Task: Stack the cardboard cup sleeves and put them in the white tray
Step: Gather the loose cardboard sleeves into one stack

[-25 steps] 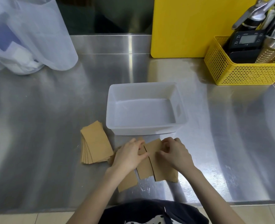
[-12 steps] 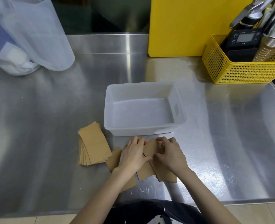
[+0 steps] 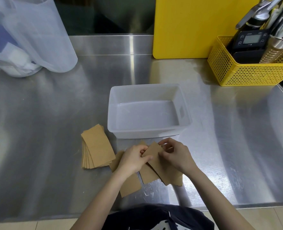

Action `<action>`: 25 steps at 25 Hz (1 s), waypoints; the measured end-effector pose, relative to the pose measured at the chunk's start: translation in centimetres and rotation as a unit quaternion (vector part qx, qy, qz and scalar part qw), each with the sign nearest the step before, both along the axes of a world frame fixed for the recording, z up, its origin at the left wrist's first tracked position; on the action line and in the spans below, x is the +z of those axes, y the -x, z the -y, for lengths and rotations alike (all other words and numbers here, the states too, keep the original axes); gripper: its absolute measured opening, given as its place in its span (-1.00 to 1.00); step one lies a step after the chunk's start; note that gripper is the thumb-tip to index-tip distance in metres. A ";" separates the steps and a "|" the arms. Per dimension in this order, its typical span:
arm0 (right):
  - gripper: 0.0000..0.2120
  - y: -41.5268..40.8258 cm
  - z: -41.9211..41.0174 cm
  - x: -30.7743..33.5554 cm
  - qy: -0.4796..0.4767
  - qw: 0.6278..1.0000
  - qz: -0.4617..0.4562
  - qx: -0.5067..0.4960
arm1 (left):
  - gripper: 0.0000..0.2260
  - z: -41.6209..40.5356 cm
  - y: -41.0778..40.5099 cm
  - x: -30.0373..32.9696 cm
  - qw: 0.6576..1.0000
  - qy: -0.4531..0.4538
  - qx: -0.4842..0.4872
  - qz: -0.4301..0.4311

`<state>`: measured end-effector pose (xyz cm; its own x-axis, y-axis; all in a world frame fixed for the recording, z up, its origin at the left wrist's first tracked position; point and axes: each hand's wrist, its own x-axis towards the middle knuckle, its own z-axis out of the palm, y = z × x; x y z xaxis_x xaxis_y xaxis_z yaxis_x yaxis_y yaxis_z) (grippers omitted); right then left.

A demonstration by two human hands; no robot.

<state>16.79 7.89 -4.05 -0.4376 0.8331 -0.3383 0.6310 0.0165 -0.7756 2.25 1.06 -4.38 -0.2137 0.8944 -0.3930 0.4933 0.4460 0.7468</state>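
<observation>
A white tray [image 3: 147, 133] stands on the steel counter with nothing in it. Just in front of it, several loose brown cardboard sleeves [image 3: 150, 175] lie spread and overlapping. My left hand [image 3: 133, 160] and my right hand [image 3: 177, 156] both pinch the top sleeve [image 3: 155, 152] at its far end, its edge lifted slightly. A neat stack of sleeves [image 3: 96, 146] lies to the left of my hands, near the tray's front left corner. Another sleeve [image 3: 130, 185] pokes out under my left wrist.
A clear plastic bag [image 3: 26, 35] sits at the back left. A yellow board [image 3: 199, 25] leans at the back, and a yellow mesh basket [image 3: 253, 72] with a scale and utensils stands at the back right. The counter's front edge runs just before my torso.
Both hands have shifted slightly toward the tray and now pinch the top sleeve's far end, raising it off the pile. The stack at left has not moved.
</observation>
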 end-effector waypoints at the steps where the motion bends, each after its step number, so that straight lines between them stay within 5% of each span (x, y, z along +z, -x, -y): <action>1: -0.85 -0.1 -0.1 0.0 0.001 1.000 -0.003 -0.006 | -0.84 0.1 0.2 0.1 1.000 0.002 -0.004 0.011; 6: -0.82 -1.6 -1.1 0.1 -0.021 0.996 0.031 -0.076 | -0.88 0.5 1.3 0.3 0.997 0.004 0.055 0.055; 13: -0.52 -2.0 -1.3 -0.8 -0.028 0.987 0.159 -0.025 | -0.92 0.9 1.5 0.3 0.997 0.000 0.072 0.036; 25: -0.70 -1.7 -1.0 -0.8 -0.008 0.995 0.096 -0.034 | -0.99 0.9 1.8 0.4 0.998 0.007 0.066 0.023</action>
